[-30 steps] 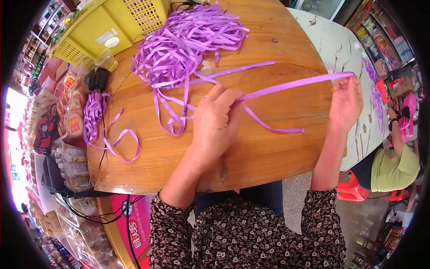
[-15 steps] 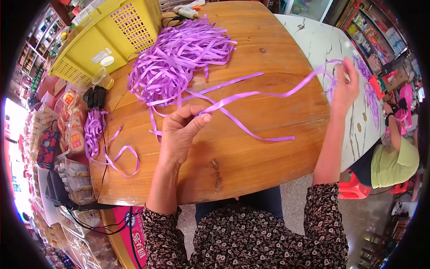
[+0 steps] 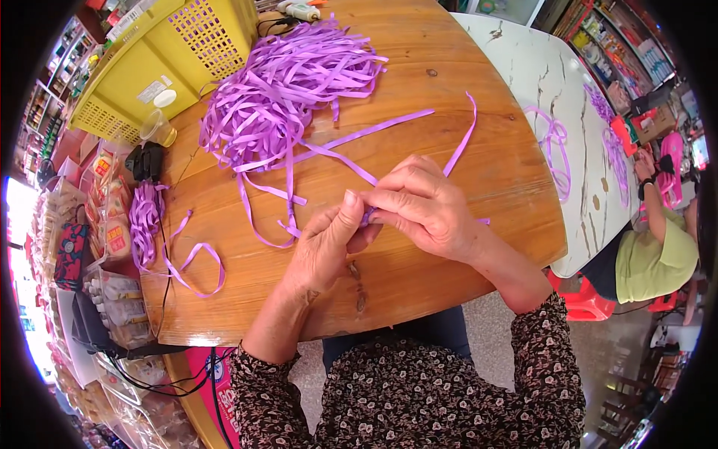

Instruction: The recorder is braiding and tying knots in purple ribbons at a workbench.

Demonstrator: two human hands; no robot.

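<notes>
- The wooden table [image 3: 493, 165] is filling the middle of the view, its curved near edge lying just in front of the person.
- The white marbled table [image 3: 516, 67] is standing at its right, with purple loops [image 3: 562, 187] lying on its near side.
- The yellow crate [image 3: 134, 71] is sitting at the upper left of the wooden table, its perforated side facing the ribbon.
- The heap of purple ribbon [image 3: 292, 82] is lying right beside the crate, loosely tangled, with several strands trailing toward the hands.
- A person in a light green shirt [image 3: 651, 258] is sitting beyond the white table, an arm reaching toward it.
- The right hand [image 3: 426, 206] is bending its fingers inward and pinching with thumb and fingertips, nearly closed, over the wooden table.
- The left hand [image 3: 325, 243] is meeting it there, thumb pointing up, fingers curling closed around the same ribbon.
- A smaller bundle of ribbon [image 3: 146, 224] is lying at the table's left edge, one strand curling rightward from it.
- A clear plastic cup [image 3: 158, 127] is standing in front of the crate.
- The held ribbon [image 3: 366, 215] is showing only as a small purple bit between the fingertips; the fingers are hiding its exact shape.
</notes>
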